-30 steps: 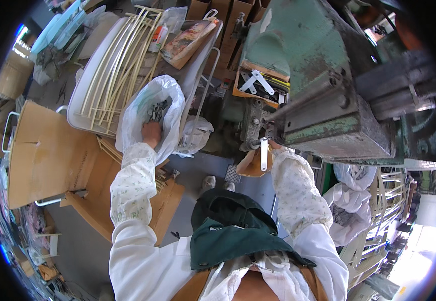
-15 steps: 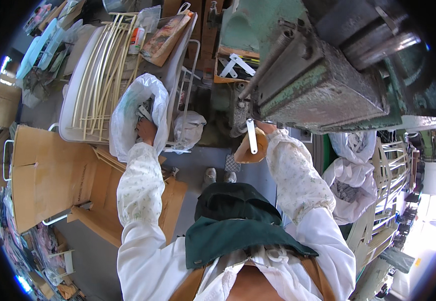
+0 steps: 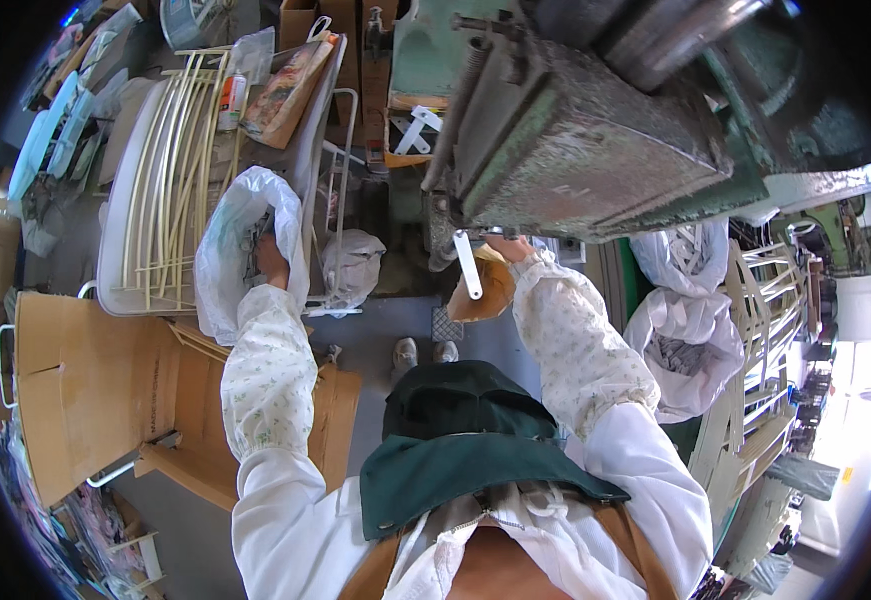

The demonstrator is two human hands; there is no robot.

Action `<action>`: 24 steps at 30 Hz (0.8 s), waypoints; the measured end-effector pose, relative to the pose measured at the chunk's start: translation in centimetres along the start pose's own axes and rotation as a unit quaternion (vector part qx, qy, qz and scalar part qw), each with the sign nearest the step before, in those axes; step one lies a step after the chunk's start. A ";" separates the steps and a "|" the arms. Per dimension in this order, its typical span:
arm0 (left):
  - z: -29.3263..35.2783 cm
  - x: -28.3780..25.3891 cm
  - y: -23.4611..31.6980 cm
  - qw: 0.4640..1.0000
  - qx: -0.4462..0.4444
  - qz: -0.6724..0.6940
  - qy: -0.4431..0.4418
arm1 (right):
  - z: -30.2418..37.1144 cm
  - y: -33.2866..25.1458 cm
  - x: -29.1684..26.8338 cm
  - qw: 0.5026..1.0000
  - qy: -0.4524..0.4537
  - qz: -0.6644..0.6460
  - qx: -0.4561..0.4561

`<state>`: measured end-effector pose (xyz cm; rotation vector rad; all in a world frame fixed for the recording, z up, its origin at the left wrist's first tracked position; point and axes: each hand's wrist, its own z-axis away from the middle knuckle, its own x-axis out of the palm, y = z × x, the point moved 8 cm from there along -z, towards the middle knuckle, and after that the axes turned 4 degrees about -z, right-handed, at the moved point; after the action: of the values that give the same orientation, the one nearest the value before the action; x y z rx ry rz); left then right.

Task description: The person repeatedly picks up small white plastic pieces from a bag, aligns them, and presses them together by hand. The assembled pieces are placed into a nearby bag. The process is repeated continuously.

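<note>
- While my left hand (image 3: pixel 273 262) was down inside the white plastic bag (image 3: pixel 217 285) left of centre in the frame, my right hand (image 3: pixel 507 246) was up under the green machine (image 3: pixel 595 150), just right of centre.
- The step in hand, as I judged it, was a two-sided one: reaching among the loose pieces (image 3: pixel 258 232) in the bag on one side and minding a white strip (image 3: pixel 468 266) at the machine on the other.
- My left grip was mostly hidden by the bag and by its own back; I cannot tell how far it had closed, or whether it had a piece.
- The upper end of the strip lay just beside my right fingers, while its lower end slanted down over the brown cardboard chute (image 3: pixel 496 290) at the centre of the frame. I cannot tell whether I was pinching the strip or only resting near it, since the machine covered part of that hand.
- The next move, I judged, called for separating a single piece cleanly from the pile with my left, lifting it clear of the bag's rim, and keeping my right well out from under the machine's working end.
</note>
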<state>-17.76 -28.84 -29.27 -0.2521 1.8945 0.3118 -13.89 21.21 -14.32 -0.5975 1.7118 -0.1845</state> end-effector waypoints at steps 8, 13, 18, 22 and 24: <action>0.5 4.4 -0.5 0.986 0.129 0.102 -0.002 | 3.4 -1.8 -3.8 0.835 -0.126 -0.495 0.205; -0.7 4.3 0.0 0.986 0.089 0.134 -0.030 | 2.8 -9.1 -9.4 0.904 -0.130 -0.379 0.147; 0.2 1.0 0.6 0.993 0.023 0.111 -0.043 | 1.8 -10.1 -10.3 0.950 -0.081 -0.303 -0.004; 1.0 -1.1 -1.4 0.975 -0.027 0.221 -0.019 | 0.5 -11.2 -10.7 0.962 0.004 -0.260 -0.079; 2.4 -3.3 -1.2 0.950 -0.092 0.298 0.028 | 1.1 -9.4 -9.9 0.905 -0.082 -0.377 0.181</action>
<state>-14.20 -29.08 -27.04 0.2035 1.9661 0.8980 -9.01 18.16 -1.87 -0.9376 1.1651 -0.9517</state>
